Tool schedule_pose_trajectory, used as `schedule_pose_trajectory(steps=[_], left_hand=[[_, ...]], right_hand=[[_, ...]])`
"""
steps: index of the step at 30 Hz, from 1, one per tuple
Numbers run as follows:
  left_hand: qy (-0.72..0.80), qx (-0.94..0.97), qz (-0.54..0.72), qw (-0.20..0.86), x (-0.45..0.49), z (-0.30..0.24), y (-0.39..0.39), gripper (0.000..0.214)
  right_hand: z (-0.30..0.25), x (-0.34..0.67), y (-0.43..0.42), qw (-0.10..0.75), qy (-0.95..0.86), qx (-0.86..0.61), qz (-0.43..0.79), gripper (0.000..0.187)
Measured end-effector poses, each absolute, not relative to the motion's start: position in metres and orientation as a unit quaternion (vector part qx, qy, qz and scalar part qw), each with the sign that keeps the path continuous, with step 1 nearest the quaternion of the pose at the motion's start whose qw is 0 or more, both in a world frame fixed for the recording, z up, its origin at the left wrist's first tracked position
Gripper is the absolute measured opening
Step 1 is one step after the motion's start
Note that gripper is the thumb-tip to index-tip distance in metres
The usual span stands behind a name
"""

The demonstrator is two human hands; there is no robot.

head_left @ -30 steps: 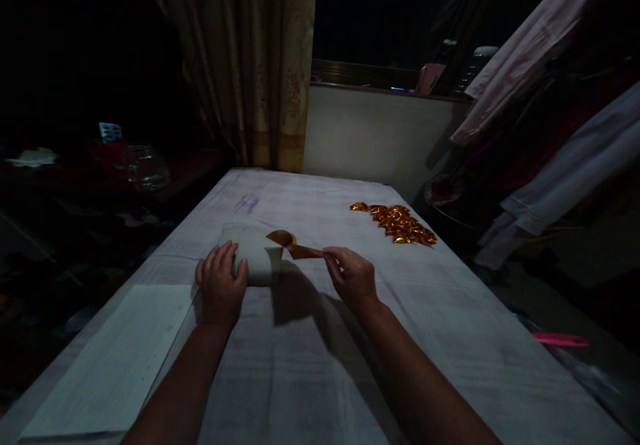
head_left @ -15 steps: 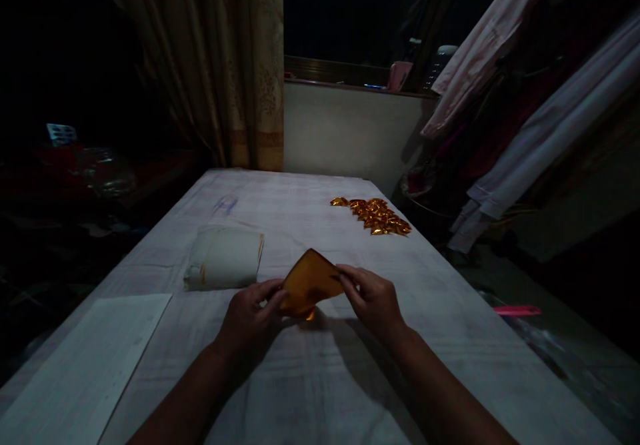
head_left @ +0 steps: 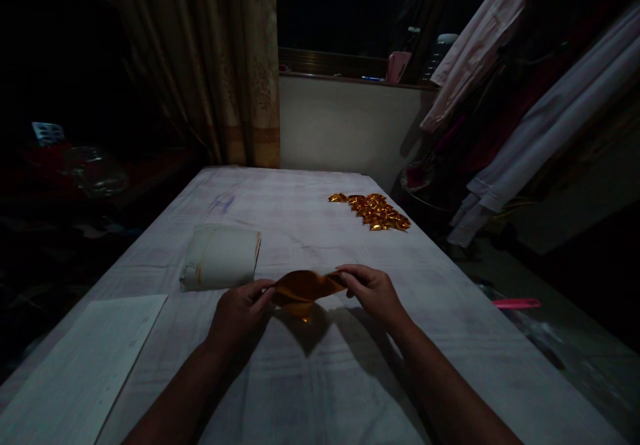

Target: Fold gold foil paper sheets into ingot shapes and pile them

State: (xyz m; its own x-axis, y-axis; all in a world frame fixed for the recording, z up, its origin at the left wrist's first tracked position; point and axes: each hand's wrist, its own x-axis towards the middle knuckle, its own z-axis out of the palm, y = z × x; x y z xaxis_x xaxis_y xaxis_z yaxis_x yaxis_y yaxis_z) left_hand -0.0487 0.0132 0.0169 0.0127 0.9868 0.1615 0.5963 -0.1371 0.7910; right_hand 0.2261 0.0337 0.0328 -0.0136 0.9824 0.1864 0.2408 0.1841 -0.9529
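Observation:
A sheet of shiny gold foil paper [head_left: 304,288] hangs above the cloth-covered table [head_left: 300,398], stretched between my two hands. My left hand [head_left: 243,312] pinches its left corner between thumb and fingers. At the opposite corner, my right hand [head_left: 373,292] grips it the same way. The sheet bows in the middle, and one point of it hangs down toward the cloth, with a shadow beneath. Farther back on the right lies a pile of folded gold foil pieces [head_left: 377,213], well apart from my hands.
A grey-white wrapped bundle [head_left: 225,255] lies left of my hands. White paper [head_left: 90,358] covers the table's near left. Hanging clothes [head_left: 530,132] crowd the right side, with a pink-handled object [head_left: 517,303] below. A curtain [head_left: 240,65] hangs behind the table.
The gold sheet has gone from a raised, peaked shape to a flatter, bowed one with a point hanging down. My hands have moved slightly farther apart, still holding its corners.

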Motion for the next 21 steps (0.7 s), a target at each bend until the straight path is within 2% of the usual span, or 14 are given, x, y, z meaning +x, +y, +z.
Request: schedule_pose_trajectory(steps=[3,7,11,13,15,18,21], left_hand=[[0.605,0.623,0.390,0.306,-0.049,0.018,0.014,0.037],[0.609,0.580,0.421,0.341,-0.052,0.020,0.016,0.047],[0.607,0.544,0.438,0.379,-0.054,0.018,0.018,0.055],[0.599,0.546,0.442,0.384,-0.054,0.015,0.019,0.053],[0.594,0.588,0.430,0.342,-0.054,0.009,0.021,0.045],[0.583,0.677,0.399,0.205,-0.052,0.001,0.021,0.031],[0.562,0.728,0.380,0.099,-0.042,-0.003,0.014,0.031]], right_hand=[[0.037,0.228,0.036,0.487,-0.576,-0.500,0.425,0.034],[0.044,0.233,0.033,0.441,-0.622,-0.479,0.435,0.034],[0.051,0.239,0.023,0.433,-0.739,-0.387,0.341,0.019],[0.050,0.242,0.016,0.414,-0.794,-0.347,0.279,0.019],[0.043,0.244,0.009,0.385,-0.836,-0.331,0.208,0.023],[0.026,0.243,-0.002,0.342,-0.879,-0.323,0.084,0.026],[0.013,0.239,-0.011,0.300,-0.891,-0.340,-0.004,0.024]])
